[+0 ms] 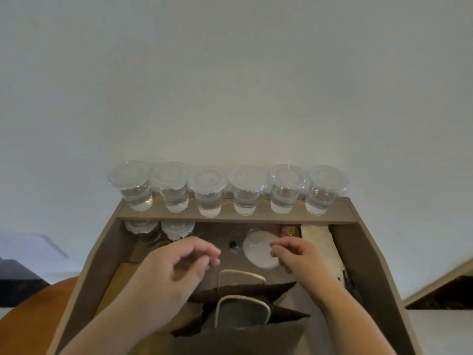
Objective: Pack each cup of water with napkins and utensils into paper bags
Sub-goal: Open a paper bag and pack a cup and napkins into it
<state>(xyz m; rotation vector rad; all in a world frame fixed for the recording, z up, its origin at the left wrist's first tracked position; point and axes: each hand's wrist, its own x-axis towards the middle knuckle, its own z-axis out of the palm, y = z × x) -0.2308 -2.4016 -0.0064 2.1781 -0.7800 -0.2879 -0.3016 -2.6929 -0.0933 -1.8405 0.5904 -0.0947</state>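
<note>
Six lidded clear cups of water (210,193) stand in a row on a raised shelf (235,217) at the back. Two more lidded cups (176,229) stand below it on the left. Another cup with a white lid (257,249) stands on the desk's middle. My right hand (299,254) has curled fingertips at that lid's right rim; a grip is unclear. My left hand (176,262) hovers left of it, fingers loosely curled, holding nothing. An open brown paper bag (245,336) with two handles stands just below both hands, something grey inside it.
A beige napkin stack (316,237) lies at the right back, dark utensils (346,280) in front of it. A small pot of coloured clips (289,230) and a little black object (233,244) sit near the shelf. Flat brown bags (120,280) lie left. Raised side walls (363,265) flank the desk.
</note>
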